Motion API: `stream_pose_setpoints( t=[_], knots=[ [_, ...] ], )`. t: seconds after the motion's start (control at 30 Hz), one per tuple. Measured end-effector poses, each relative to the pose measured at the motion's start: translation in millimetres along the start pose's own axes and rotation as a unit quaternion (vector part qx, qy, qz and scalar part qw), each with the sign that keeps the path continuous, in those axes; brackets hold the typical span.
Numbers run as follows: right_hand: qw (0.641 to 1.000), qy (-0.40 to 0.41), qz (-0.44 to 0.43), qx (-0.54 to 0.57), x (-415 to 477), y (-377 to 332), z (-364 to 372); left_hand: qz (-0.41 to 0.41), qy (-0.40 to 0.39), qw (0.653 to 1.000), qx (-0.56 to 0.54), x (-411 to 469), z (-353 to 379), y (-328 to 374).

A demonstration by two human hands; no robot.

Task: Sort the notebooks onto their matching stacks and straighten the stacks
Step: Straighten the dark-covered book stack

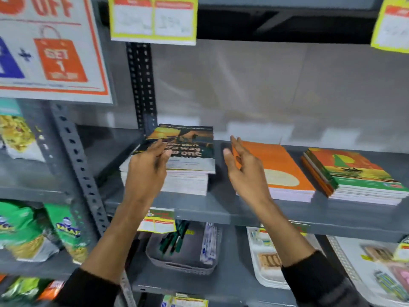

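At the far left we see a sale sign (51, 47) hanging over green snack bags (26, 231) on the neighbouring rack. Beside the perforated upright (141, 85), on the grey shelf (199, 212), sits the first stack (188, 180), and its top notebook (188, 149), dark with an orange scene and pale lettering, lies slightly askew, overhanging the pile beneath on the right. Our left hand (147, 171) rests at that notebook's left edge, thumb on the cover and fingers curled around the side, gripping it lightly. A gap of bare shelf separates this pile from the next.

Our right hand (243, 171) hovers above that gap, fingers spread wide and holding nothing, its fingertips overlapping the left edge of the orange stack (285, 173); we cannot tell whether they touch it. That stack has a plain orange cover with a pale oval and looks fairly square. Just right of it, apart by a narrow strip, lies the third stack (358, 178), topped by a green and orange cover, its notebooks fanned unevenly. Yellow price tags (152, 18) hang from the shelf above. Below, a grey basket (183, 262) holds pens.
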State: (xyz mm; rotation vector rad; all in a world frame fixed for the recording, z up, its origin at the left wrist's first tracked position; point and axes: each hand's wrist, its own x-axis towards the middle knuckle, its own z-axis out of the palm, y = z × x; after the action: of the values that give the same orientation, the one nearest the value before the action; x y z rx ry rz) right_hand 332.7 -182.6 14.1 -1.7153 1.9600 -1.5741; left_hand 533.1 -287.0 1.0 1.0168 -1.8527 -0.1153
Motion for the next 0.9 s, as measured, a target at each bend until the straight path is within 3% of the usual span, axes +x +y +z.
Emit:
stream_pose_setpoints(
  t=[0.17, 0.4, 0.57, 0.9],
  knots=[
    [0.998, -0.043, 0.041, -0.015, -0.8, -6.7, 45.8, 0.046, 0.009, 0.998, 0.03, -6.4, -10.4, -40.3],
    [0.993, 0.011, 0.092, 0.077, -17.7, 8.1, 62.0, -0.026, 0.058, 0.99, -0.123, -27.3, -6.6, -67.5],
    [0.992, 0.043, 0.07, 0.095, -23.0, 9.6, 71.5, -0.089, 0.083, 0.983, -0.136, -29.8, -6.8, -71.7],
    [0.985, 0.107, 0.041, 0.129, -24.7, 4.6, 81.0, -0.105, 0.089, 0.979, -0.15, -31.7, -9.5, -66.0]
  ],
)
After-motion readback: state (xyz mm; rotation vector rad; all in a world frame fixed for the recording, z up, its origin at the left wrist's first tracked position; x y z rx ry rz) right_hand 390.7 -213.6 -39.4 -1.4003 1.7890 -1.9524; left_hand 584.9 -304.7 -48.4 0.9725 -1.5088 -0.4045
